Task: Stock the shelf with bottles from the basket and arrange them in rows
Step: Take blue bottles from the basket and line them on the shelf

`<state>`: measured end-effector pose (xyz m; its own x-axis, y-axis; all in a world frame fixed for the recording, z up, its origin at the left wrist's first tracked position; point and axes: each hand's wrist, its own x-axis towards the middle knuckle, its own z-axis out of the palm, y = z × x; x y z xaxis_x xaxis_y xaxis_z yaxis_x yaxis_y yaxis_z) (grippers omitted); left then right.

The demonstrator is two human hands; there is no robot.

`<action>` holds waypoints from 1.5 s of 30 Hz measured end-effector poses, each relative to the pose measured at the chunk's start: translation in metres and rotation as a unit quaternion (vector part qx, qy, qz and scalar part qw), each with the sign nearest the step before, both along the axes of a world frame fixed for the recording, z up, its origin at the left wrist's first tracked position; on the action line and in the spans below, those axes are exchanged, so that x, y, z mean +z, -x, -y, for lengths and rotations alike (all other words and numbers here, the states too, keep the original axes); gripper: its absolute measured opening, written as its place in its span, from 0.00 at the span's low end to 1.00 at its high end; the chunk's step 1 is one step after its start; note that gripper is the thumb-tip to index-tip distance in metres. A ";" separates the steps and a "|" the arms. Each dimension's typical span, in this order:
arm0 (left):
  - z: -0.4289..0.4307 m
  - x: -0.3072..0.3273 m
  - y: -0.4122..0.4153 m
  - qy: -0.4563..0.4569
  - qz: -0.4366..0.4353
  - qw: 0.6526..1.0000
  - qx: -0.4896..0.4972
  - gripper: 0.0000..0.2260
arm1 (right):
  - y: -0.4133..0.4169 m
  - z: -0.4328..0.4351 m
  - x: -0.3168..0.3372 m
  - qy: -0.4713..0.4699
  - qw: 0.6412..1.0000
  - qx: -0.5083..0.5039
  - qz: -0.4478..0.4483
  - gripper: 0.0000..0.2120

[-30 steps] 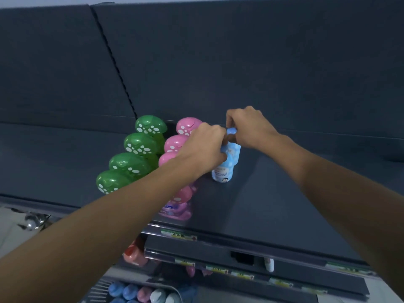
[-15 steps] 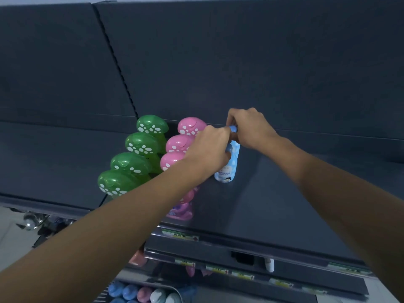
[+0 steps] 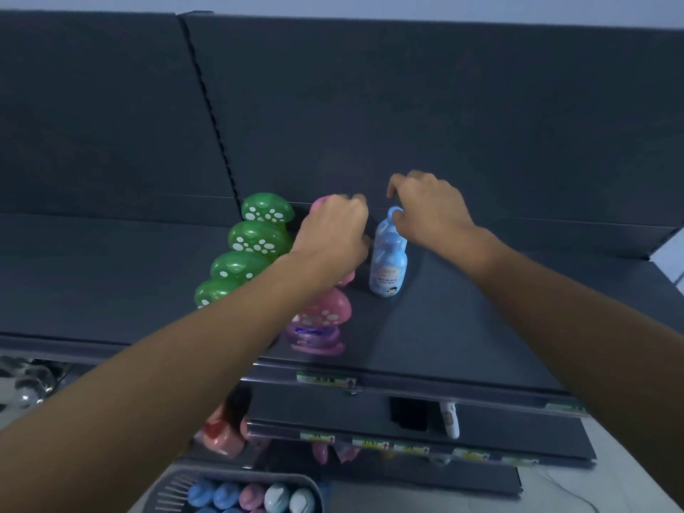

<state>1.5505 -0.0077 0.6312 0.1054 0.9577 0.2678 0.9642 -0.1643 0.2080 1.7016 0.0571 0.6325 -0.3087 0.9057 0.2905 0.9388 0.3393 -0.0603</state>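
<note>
Knuckles of left hand [image 3: 333, 235] hide its grip; right hand [image 3: 433, 212] at blue bottle [image 3: 388, 264], grip unclear.

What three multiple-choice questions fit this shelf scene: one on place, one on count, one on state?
1. The blue bottle stands: A on a chair; B right of the pink row; C in a sink.
2. How many green caps show? A two; B six; C four.
3. The blue bottle is: A upright on the shelf; B lying flat; C lifted in the air.
Answers: B, it stands just right of that row; C, four spotted caps line up at the left; A, its base rests on the shelf, cap up.
</note>
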 end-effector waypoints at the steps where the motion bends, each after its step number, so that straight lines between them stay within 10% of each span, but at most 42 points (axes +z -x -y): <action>1: 0.005 0.003 0.008 -0.015 -0.001 1.000 -0.008 0.11 | 0.007 0.009 0.004 -0.018 1.000 -0.005 0.015 0.13; 18: 0.167 -0.023 0.180 -0.043 -0.013 0.993 -0.113 0.11 | 0.173 0.225 -0.034 -0.066 0.994 -0.063 0.055 0.10; 45: 0.303 -0.456 0.274 0.370 -0.098 0.924 -0.006 0.13 | 0.273 0.361 -0.448 0.355 0.931 0.016 0.079 0.22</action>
<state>1.2765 -0.3108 0.1754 0.0942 0.8696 -0.4847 0.9944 -0.0584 0.0886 1.4282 -0.3037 0.1841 -0.3268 0.8417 -0.4297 0.9451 0.2946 -0.1417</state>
